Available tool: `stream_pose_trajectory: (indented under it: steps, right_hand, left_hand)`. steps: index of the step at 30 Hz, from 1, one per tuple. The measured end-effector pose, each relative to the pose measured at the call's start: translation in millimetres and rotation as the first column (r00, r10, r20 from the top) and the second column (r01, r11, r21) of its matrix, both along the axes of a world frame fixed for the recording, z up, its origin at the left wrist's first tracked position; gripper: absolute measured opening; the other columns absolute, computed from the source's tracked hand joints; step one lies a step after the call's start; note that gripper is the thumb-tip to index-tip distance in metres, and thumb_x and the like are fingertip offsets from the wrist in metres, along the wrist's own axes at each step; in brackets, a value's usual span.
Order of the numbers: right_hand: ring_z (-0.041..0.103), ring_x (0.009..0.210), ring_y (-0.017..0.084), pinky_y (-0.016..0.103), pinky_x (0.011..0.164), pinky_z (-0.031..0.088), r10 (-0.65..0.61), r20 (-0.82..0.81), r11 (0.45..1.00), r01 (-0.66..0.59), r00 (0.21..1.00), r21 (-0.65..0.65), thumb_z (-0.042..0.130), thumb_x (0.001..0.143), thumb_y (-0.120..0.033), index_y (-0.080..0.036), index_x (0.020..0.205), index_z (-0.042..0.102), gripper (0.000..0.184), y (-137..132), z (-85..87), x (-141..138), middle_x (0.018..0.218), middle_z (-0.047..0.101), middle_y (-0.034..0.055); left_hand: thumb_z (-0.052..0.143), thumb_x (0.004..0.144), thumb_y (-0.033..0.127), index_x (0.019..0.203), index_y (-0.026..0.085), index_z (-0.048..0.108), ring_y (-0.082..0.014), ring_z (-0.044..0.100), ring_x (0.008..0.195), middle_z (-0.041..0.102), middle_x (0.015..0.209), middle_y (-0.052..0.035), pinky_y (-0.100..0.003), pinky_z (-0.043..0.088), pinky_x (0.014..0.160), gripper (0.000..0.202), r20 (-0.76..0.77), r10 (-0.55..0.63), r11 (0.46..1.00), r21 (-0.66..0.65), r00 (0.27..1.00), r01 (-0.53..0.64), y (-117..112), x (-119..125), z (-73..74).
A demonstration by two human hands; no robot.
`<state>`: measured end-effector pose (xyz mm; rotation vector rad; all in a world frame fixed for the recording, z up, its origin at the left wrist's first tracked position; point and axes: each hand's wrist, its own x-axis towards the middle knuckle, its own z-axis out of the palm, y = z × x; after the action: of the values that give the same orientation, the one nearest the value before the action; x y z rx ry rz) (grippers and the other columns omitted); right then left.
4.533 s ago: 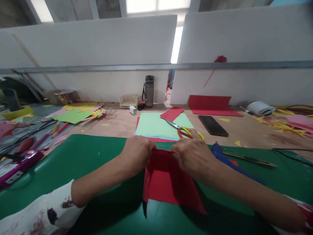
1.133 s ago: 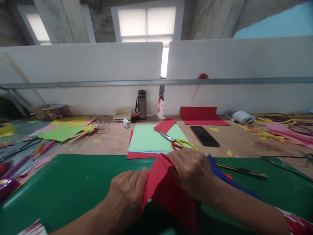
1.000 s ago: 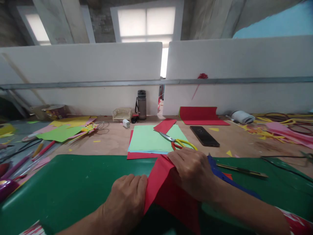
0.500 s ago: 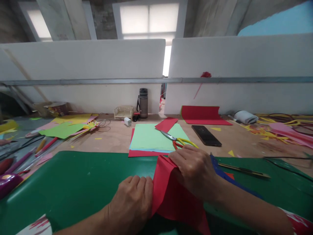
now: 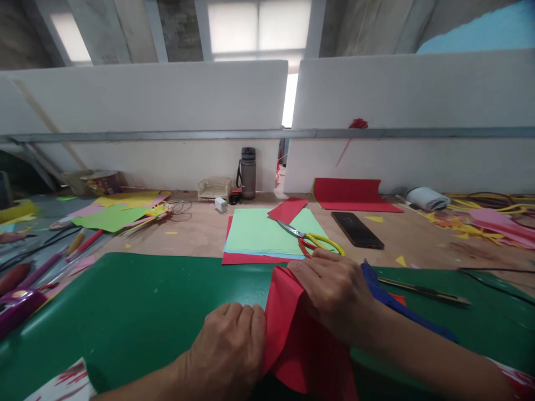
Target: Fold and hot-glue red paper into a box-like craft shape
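Observation:
A sheet of red paper (image 5: 288, 328), bent and partly folded, stands between my hands over the green cutting mat (image 5: 142, 312). My left hand (image 5: 229, 345) is closed on its left edge. Higher up, my right hand (image 5: 334, 289) grips the top right part, with its fingertips hidden behind the paper. Just beyond my right hand lie scissors (image 5: 311, 239) with yellow and red handles, their blades resting on a stack of pale green paper (image 5: 259, 231). A blue tool (image 5: 388, 298), its kind unclear, and a craft knife (image 5: 426, 291) lie right of my right wrist.
A black phone (image 5: 357, 229), a folded red sheet (image 5: 355, 195) and a rolled white cloth (image 5: 428, 199) lie at the back right. A bottle (image 5: 248, 172) stands against the white panel. Coloured paper (image 5: 111, 219) and pens (image 5: 83, 245) crowd the left side.
The view has shifted slightly, so the background sits a little differently. Both hands keep hold of the red paper, whose lower fold has bulged slightly.

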<state>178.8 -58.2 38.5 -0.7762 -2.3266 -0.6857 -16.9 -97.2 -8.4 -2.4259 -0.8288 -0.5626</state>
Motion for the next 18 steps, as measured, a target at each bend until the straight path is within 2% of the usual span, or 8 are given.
stream_pose_trajectory:
  steps: [5,9,14,18]
  right_hand:
    - [0.044,0.044,0.011,0.032,0.070,0.041,-0.034,-0.030,0.999,0.033,0.999,-0.036,0.043,0.076,-0.010,-0.015,0.057,0.055,0.023,-2.0,1.3,-0.9,0.046,0.052,-0.0007]
    - [0.046,0.043,0.011,0.035,0.079,0.042,-0.040,-0.049,0.998,0.037,0.998,-0.049,0.044,0.073,-0.010,-0.015,0.055,0.056,0.023,-3.7,2.0,-2.9,0.045,0.052,-0.0009]
    - [0.054,0.048,0.014,0.043,0.087,0.037,-0.022,-0.097,0.998,0.016,0.995,-0.068,0.043,0.073,-0.005,-0.014,0.067,0.063,0.023,-3.1,1.8,-4.6,0.052,0.061,0.0007]
    - [0.055,0.049,0.013,0.043,0.087,0.037,-0.004,-0.095,0.999,-0.001,0.995,-0.053,0.042,0.077,-0.005,-0.014,0.071,0.065,0.026,-1.1,3.2,-3.3,0.054,0.063,0.0015]
  left_hand:
    - [0.036,0.073,0.006,0.079,0.016,0.043,-0.0190,0.047,0.042,0.052,0.055,-0.0019,-0.030,0.036,0.038,0.013,0.014,0.016,1.000,0.006,1.000,-0.016,-2.0,1.6,-5.1]
    - [0.037,0.071,0.005,0.073,0.018,0.041,-0.0183,0.045,0.040,0.049,0.053,-0.0014,-0.029,0.034,0.037,0.014,0.015,0.018,0.999,0.035,1.000,-0.019,-3.6,3.2,-5.3]
    - [0.039,0.067,0.005,0.065,0.019,0.040,-0.0182,0.045,0.041,0.049,0.054,-0.0014,-0.028,0.035,0.037,0.014,-0.041,0.044,0.999,-0.009,0.998,-0.045,-5.3,4.3,0.5]
    - [0.041,0.067,0.006,0.066,0.018,0.043,-0.0189,0.046,0.042,0.050,0.055,-0.0018,-0.030,0.037,0.037,0.013,-0.085,0.088,0.995,-0.039,0.992,-0.091,-7.9,4.5,4.0]
